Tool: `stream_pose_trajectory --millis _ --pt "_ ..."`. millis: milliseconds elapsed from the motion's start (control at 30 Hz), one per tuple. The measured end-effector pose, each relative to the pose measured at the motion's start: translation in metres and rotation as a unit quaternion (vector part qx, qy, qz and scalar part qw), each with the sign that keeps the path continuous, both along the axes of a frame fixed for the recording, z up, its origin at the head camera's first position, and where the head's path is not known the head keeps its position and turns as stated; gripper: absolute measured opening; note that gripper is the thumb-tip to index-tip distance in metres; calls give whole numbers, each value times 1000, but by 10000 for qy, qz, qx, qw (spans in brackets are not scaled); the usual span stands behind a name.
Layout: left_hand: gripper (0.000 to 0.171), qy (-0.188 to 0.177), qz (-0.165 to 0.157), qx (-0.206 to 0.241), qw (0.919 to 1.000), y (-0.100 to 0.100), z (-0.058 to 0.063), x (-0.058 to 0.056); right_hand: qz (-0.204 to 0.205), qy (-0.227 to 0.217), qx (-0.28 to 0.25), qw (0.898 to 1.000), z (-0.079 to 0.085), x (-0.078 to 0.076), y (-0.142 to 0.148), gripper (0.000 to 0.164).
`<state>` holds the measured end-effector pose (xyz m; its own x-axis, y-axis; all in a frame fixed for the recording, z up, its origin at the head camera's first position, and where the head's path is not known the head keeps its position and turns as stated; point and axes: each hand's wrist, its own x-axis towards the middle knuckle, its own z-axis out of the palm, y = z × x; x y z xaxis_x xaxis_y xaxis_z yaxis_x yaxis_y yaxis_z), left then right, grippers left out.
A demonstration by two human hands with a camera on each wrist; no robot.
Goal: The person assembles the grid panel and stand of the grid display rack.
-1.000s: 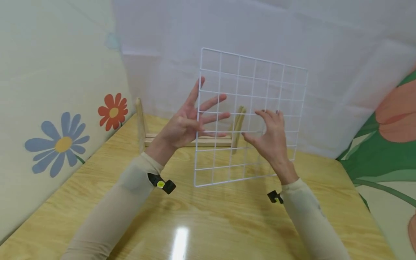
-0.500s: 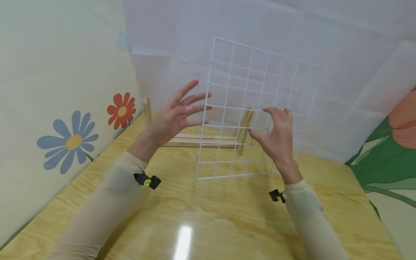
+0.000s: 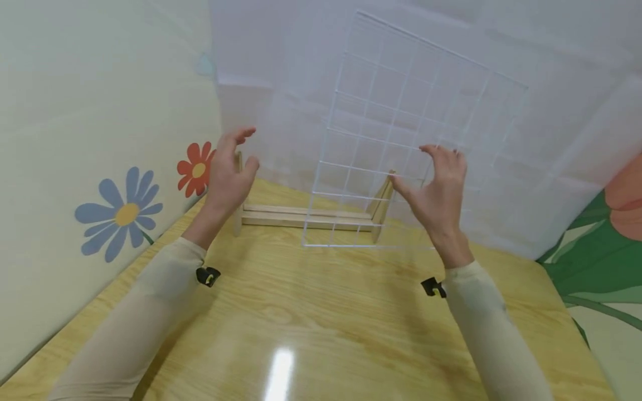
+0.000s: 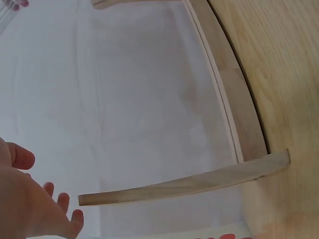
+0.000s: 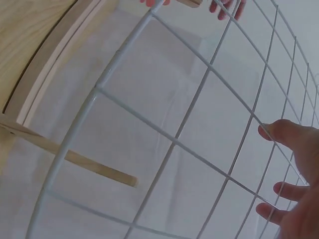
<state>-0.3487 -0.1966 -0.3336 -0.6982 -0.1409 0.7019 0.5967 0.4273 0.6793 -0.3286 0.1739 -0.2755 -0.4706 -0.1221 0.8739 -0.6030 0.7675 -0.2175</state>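
Observation:
A white wire grid panel (image 3: 338,245) hangs tilted above the table. My right hand (image 3: 443,195) holds it by wires in its middle right part, the thumb and fingers spread over the mesh. In the right wrist view, that hand (image 5: 307,154) shows at the right edge. My left hand (image 3: 224,181) is off the panel, fingers loosely bent, beside the left upright (image 3: 238,223) of a wooden stand (image 3: 276,220). Seen from the left wrist, the fingers stand apart near the upright's tip (image 4: 94,199), holding nothing. The panel's lower part overlaps the stand in the head view.
The stand's right upright (image 3: 382,214) leans behind the grid. Its long crossbar (image 4: 227,94) lies on the wooden table (image 3: 351,323). A white cloth (image 3: 281,55) hangs behind, with flower-printed cloths (image 3: 117,214) at both sides. Dark wrist mounts (image 3: 208,275) sit at the cuffs.
My left hand has left the panel's left edge and moved left to the stand's upright. The right hand has raised the panel slightly and tilted it further.

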Motion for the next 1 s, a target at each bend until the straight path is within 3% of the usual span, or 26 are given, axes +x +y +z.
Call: stream_pose_trajectory --millis 167,300,400,533,700,1000 --pt "59 -1155 302 383 9921 -9 -15 -12 24 37 -164 9999 14 -4 -5 67" --pt "65 -1966 132 683 9780 -16 -28 -21 67 49 -244 9997 26 -5 -11 67" --pt "66 -2339 -73 648 9701 -21 -35 -26 126 143 -278 9994 34 -7 -16 67" --pt "60 -2539 -340 391 9658 -22 -41 -31 260 360 -331 9985 42 -10 -20 68" --pt "51 -2486 -652 372 9657 -21 -43 -32 357 548 -468 9968 51 -14 -23 70" --pt "53 -2511 -1081 294 9615 -18 -43 -33 214 241 -957 9949 74 -18 -28 72"
